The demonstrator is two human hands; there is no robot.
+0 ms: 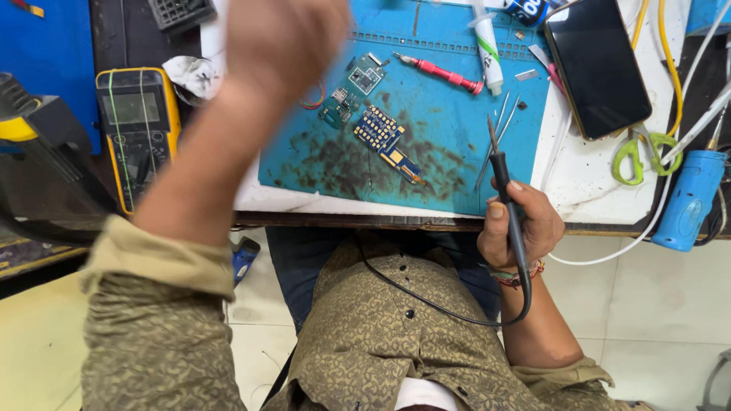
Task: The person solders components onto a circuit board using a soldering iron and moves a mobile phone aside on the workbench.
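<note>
While the right hand point(520, 228) wraps its fingers around the black handle of a soldering iron point(506, 190), its tip points away from the person, over the near right edge of the blue work mat point(449, 137) on the counter point(594, 190). The iron's black cord loops down from the heel of that hand across the person's patterned shirt. Just past the iron's tip lie thin metal tweezers point(499, 125), and farther beyond them a red-handled screwdriver point(442, 74) and a white tube point(487, 46). To the left of the right hand, well apart from it, a small blue circuit board point(384, 135) rests on the stained middle of the mat, with a green circuit board point(352, 90) just beyond it.

The left hand point(285, 38) is raised above the far left part of the mat, blurred by motion, so whether it is spread or closed cannot be told; it appears to hold nothing. Beneath its forearm, off the mat's left side, sits a yellow multimeter point(141, 129). To the right of the right hand and beyond it lie a dark phone point(598, 65), green-handled scissors point(640, 156) and a blue cylindrical tool point(689, 198).
</note>
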